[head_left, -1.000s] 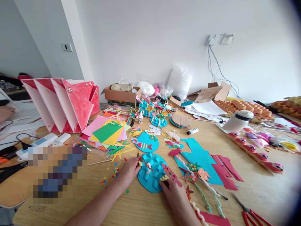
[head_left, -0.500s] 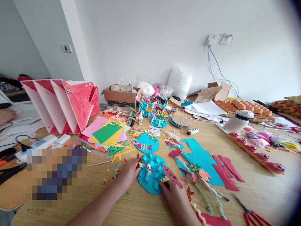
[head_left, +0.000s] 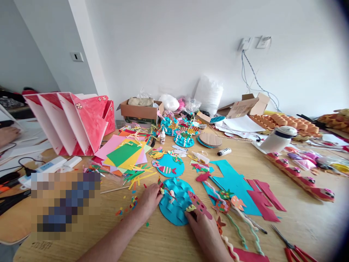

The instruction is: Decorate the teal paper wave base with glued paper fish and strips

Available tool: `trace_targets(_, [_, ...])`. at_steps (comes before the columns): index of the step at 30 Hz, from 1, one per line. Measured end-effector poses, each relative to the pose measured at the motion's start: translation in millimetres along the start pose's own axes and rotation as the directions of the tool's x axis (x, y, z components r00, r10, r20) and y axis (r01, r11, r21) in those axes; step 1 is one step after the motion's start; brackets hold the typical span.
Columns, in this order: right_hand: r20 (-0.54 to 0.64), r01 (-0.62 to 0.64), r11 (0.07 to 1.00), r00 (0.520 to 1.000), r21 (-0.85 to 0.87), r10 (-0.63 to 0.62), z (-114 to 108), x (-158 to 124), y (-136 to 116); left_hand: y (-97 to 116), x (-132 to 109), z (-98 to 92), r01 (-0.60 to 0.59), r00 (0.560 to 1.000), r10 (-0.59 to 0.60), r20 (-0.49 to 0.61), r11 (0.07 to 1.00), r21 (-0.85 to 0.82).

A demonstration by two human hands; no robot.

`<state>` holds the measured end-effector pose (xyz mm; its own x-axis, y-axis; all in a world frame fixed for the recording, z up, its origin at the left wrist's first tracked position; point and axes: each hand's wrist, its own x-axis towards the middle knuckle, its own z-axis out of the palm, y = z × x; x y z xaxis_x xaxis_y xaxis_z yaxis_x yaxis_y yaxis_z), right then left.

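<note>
A blue round paper plaque [head_left: 176,204] with wavy ridges lies on the wooden table [head_left: 286,233] in front of me. My left hand [head_left: 148,200] rests at its left edge, fingers pinched on a small striped paper fish [head_left: 167,190] laid on the plaque. My right hand [head_left: 203,227] sits at the plaque's lower right edge, fingertips closed on a pink spotted paper fish [head_left: 199,204]. A second blue plaque with a pink striped fish [head_left: 169,167] lies just beyond.
Coloured paper sheets [head_left: 125,153] and strips lie to the left, blue and red cut paper [head_left: 237,185] to the right, red scissors [head_left: 294,249] at lower right. Glue bottles [head_left: 224,151], cardboard boxes [head_left: 141,109], a red folded screen [head_left: 73,120] stand further back. Another person's hand [head_left: 7,134] shows at far left.
</note>
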<state>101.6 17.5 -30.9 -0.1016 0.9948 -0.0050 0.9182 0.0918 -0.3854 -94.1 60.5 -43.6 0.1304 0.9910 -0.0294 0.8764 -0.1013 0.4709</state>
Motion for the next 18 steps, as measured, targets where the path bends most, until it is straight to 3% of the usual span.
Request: trace_targets(18, [0.003,0.011,1.0,1.0,0.026,-0.011,-0.7,-0.7,0.0,-0.8,-1.4,1.8,-0.012,1.0,0.012,-0.008,1.0,-0.021])
